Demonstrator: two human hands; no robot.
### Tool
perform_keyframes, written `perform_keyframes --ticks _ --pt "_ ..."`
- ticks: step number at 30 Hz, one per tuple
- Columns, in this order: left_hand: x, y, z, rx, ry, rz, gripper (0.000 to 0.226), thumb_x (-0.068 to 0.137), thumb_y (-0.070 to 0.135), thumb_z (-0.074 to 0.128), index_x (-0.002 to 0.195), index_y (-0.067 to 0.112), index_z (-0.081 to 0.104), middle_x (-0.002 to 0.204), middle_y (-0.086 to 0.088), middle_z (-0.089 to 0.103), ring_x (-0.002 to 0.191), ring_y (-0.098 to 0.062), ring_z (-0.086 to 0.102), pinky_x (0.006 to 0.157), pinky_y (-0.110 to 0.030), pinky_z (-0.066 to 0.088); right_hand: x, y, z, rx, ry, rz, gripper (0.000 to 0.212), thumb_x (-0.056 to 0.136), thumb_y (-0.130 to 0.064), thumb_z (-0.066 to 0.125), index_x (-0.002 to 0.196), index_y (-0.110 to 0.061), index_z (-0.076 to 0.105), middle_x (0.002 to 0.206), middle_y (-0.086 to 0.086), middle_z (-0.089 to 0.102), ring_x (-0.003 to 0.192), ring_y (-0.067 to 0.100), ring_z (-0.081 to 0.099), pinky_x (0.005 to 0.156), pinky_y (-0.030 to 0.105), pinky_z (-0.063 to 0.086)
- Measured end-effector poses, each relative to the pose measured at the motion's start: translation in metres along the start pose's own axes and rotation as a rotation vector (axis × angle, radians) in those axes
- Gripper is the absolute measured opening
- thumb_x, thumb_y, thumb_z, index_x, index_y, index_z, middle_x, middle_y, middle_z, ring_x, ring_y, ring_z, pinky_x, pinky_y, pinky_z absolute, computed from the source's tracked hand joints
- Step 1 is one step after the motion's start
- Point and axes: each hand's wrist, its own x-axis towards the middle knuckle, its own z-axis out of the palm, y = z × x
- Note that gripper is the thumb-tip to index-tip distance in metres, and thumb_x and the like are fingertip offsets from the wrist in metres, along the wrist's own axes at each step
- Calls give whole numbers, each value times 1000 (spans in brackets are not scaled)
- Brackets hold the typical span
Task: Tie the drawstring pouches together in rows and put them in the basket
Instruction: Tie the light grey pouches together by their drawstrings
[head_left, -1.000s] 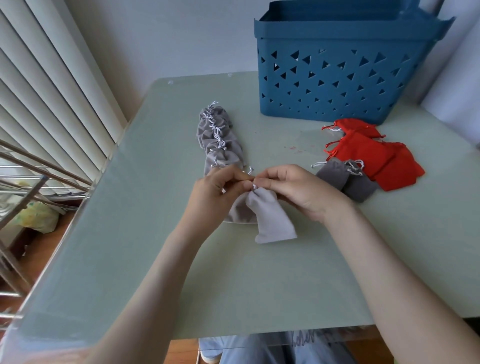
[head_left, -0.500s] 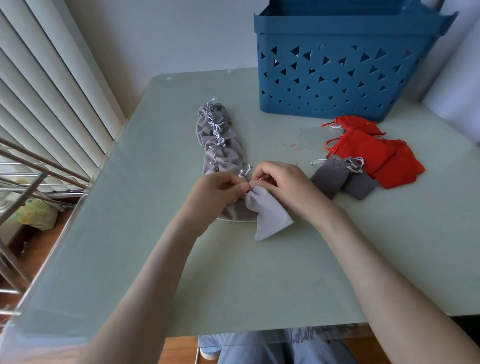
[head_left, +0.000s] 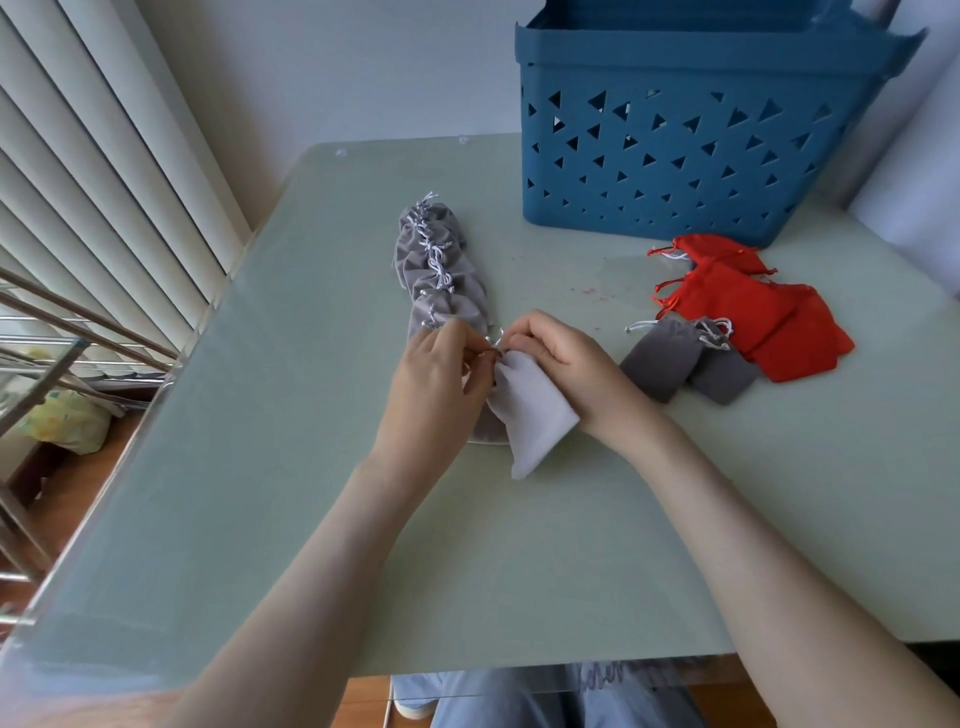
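A row of grey drawstring pouches (head_left: 441, 270), tied together by white cords, lies on the table (head_left: 519, 545) running away from me. At its near end a light grey pouch (head_left: 530, 410) lies angled toward me. My left hand (head_left: 436, 384) and my right hand (head_left: 561, 364) meet at this pouch's mouth, each pinching its white drawstring (head_left: 496, 345). Two loose dark grey pouches (head_left: 675, 364) lie to the right, beside several red pouches (head_left: 753, 312). The blue basket (head_left: 696, 130) stands at the back right.
White vertical blinds (head_left: 104, 182) hang along the left. A metal rack (head_left: 47, 364) and a yellowish bag (head_left: 67, 421) sit below the table's left edge. A white wall stands behind the table.
Both hands and the light grey pouch have drifted slightly toward the tied row. My fingers have shifted on the drawstring; the grip persists.
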Motion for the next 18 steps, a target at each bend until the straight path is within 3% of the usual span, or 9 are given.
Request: perform_keyframes --ticks 6,10,13,16,18 --pt "0 2 -1 -34 146 80 9 85 13 59 81 4 60 76 11 48 75 -10 47 67 -13 33 -3 -11 -6 316 -83 43 25 98 -2 43 95 -16 62 86 -1 65 79 6 58 73 18 45" --pt "-1 2 -3 -51 151 147 15 87 15 52 84 4 61 75 0 59 78 -11 46 69 -10 35 -3 -10 -5 289 -75 1 26 96 0 48 99 -20 65 93 5 70 87 12 61 83 32 47" --pt "-1 2 -4 -73 170 175 16 87 15 54 84 2 63 75 6 56 77 -11 47 73 -3 33 -3 -10 -4 231 -30 -57 26 93 -7 51 95 -28 66 93 21 69 84 21 57 77 35 45" --pt "0 1 -3 -61 183 183 8 85 10 63 83 3 66 76 15 43 73 -10 48 68 -8 35 -3 -9 -4 186 44 -77 24 92 -5 58 87 -28 66 73 -3 68 67 5 55 60 15 41" --pt "1 0 -2 -34 199 172 12 85 14 62 81 4 67 75 15 42 71 -9 47 64 -12 34 -3 -8 -3 166 99 -89 25 89 -3 61 80 -26 64 63 -13 65 59 -1 53 57 11 39"
